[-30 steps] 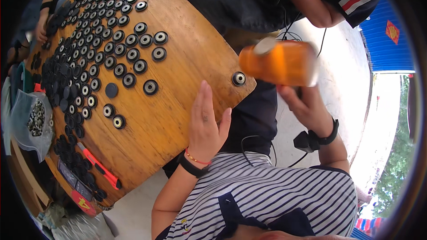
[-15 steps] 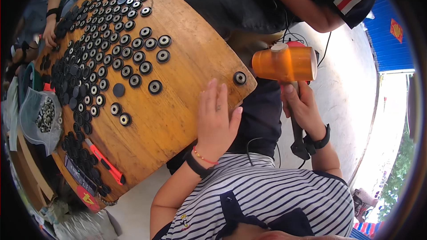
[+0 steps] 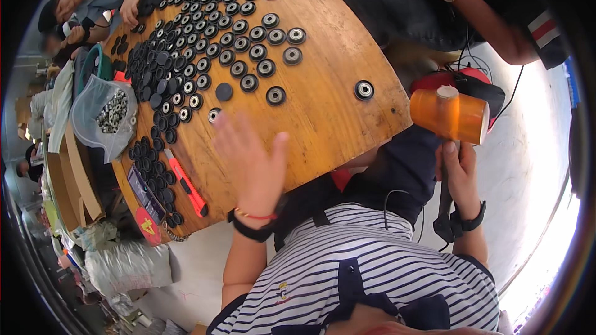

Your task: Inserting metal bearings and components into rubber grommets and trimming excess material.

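My left hand (image 3: pixel 251 161) is over the wooden table (image 3: pixel 329 130), slightly blurred, its fingers stretched out and nothing seen in them. Its fingertips reach a black wheel with a metal bearing (image 3: pixel 214 115); whatever lies beneath the palm is hidden. Off the table's right corner, my right hand (image 3: pixel 459 170) grips the dark handle of a mallet (image 3: pixel 469 119) with a translucent orange head. One bearing wheel (image 3: pixel 364 90) lies alone near that corner. Many similar wheels (image 3: pixel 257 53) spread over the far and left parts of the table, with a plain black disc (image 3: pixel 224 92) among them.
A clear plastic bag of small metal parts (image 3: pixel 115 111) sits at the left edge. A red utility knife (image 3: pixel 186 183) and a phone (image 3: pixel 146 193) lie on the table's near left. Another person's hand (image 3: pixel 129 11) works at the far left; a watch-wearing arm (image 3: pixel 462 9) is at top right.
My left hand has swung left from near the table's right corner to the wheels. The lone wheel now lies farther in from the corner. My view has shifted; my right hand keeps the mallet.
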`<state>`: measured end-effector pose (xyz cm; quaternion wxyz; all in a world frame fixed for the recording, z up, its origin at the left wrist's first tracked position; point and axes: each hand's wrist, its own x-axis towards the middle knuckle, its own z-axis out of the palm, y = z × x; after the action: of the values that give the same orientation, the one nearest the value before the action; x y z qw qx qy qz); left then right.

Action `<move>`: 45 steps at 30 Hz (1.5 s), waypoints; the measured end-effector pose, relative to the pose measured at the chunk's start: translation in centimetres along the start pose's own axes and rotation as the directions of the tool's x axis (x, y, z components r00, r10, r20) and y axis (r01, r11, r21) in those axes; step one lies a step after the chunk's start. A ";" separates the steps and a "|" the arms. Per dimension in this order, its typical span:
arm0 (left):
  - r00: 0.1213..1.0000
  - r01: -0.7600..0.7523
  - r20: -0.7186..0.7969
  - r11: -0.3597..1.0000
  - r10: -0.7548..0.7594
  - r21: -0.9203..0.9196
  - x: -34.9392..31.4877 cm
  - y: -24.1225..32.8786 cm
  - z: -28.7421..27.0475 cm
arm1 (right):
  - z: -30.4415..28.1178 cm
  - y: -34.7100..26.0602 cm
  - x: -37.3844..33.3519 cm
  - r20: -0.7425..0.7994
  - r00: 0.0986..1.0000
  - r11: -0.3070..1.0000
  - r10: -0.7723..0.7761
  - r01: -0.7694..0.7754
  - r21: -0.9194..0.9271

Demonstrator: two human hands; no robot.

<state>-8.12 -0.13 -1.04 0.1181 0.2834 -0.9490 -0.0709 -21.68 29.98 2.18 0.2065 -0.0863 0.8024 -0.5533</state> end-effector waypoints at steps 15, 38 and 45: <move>0.752 -0.545 0.017 0.635 0.659 -0.547 0.9 10.8 4.6 | 0.8 -1.5 1.1 0.030 1.000 0.969 0.003 0.004 -0.245; 0.928 -0.358 -0.167 0.674 0.333 -0.646 0.3 7.8 5.1 | 1.3 -5.1 3.6 0.187 0.982 0.819 0.034 0.080 -0.568; 0.805 -0.498 0.052 0.720 0.591 -0.482 0.9 12.0 3.2 | 2.2 -2.7 0.0 0.000 0.999 0.996 0.049 -0.049 0.078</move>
<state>-15.94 9.51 -1.55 0.0983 -0.0534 -0.9545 -0.2766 -21.03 27.09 4.01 0.2224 -0.0579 0.7821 -0.5792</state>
